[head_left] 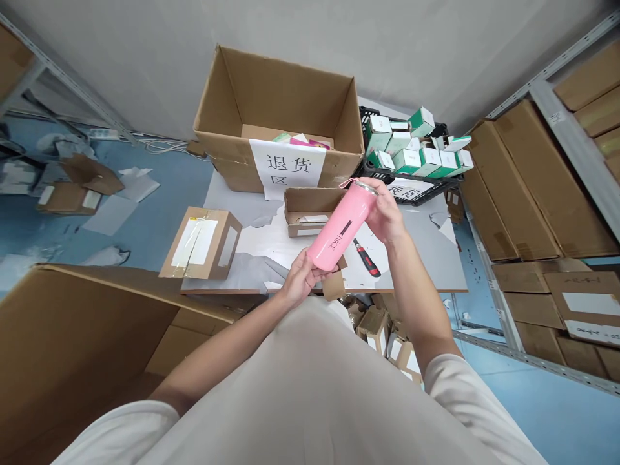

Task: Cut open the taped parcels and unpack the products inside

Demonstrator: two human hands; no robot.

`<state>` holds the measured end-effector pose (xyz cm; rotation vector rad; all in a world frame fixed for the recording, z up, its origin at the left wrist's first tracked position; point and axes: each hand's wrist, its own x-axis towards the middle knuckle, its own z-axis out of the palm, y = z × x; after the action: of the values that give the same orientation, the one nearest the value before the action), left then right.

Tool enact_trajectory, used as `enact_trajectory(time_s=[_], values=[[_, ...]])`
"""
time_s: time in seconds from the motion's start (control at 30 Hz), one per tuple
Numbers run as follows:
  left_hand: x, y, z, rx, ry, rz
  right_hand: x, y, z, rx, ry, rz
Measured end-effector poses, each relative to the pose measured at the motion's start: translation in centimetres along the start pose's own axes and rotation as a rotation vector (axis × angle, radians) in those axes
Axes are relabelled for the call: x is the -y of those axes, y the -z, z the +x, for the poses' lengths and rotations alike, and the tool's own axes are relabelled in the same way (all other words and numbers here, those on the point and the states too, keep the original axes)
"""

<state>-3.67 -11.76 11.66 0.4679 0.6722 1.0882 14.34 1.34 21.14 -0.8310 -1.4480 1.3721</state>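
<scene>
A pink bottle (343, 226) with a metal rim and a thin pink strap is tilted in front of me, held between both hands. My left hand (301, 278) is closed around its lower end. Near the top end, my right hand (385, 210) grips it by the rim. Dark lettering shows on the bottle's side. Behind it on the table lies an open small cardboard box (295, 213), with a flap hanging below the bottle. A red and black utility knife (367, 258) rests on the table below my right hand.
A large open carton (227, 161) with a paper sign stands at the back. Beside it, a black crate (411, 190) holds several green-and-white boxes. A taped parcel (201, 242) sits at the table's left. Shelves of cartons (513, 187) line the right; a big open box (97, 323) stands lower left.
</scene>
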Motion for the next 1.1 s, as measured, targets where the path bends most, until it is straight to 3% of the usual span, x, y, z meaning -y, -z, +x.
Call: enact_trajectory(time_s=[0.17, 0.27, 0.4, 0.5, 0.57, 0.7, 0.83, 0.97, 1.1], values=[[0.7, 0.2, 0.4, -0.004, 0.069, 0.040, 0.1, 0.9, -0.2, 0.059, 0.009, -0.041], [0.8, 1.5, 0.8, -0.031, -0.038, 0.209, -0.3, 1.6, -0.5, -0.011, 0.089, -0.124], [0.7, 4.8, 0.9, -0.143, -0.341, 0.724, -0.7, 3.0, -2.6, -0.094, 0.249, -0.280], [1.8, 6.6, 0.8, -0.107, -0.281, 1.127, -1.4, 3.6, -5.3, -0.111, 0.302, -0.445], [3.2, 7.0, 1.2, -0.063, -0.210, 1.262, -2.0, 3.4, -7.2, -0.132, 0.296, -0.579], [5.8, 6.6, 2.7, -0.072, -0.251, 1.333, -3.1, 1.9, -10.3, -0.133, 0.245, -0.753], [6.8, 6.2, 3.8, -0.081, -0.348, 1.313, -3.8, -0.2, -12.0, -0.046, 0.161, -0.829], [7.2, 6.3, 4.0, -0.074, -0.424, 1.266, -5.2, -2.1, -12.4, -0.029, 0.030, -0.974], [7.4, 6.7, 3.9, -0.098, -0.421, 1.210, -8.2, -3.5, -11.7, -0.002, -0.108, -1.184]])
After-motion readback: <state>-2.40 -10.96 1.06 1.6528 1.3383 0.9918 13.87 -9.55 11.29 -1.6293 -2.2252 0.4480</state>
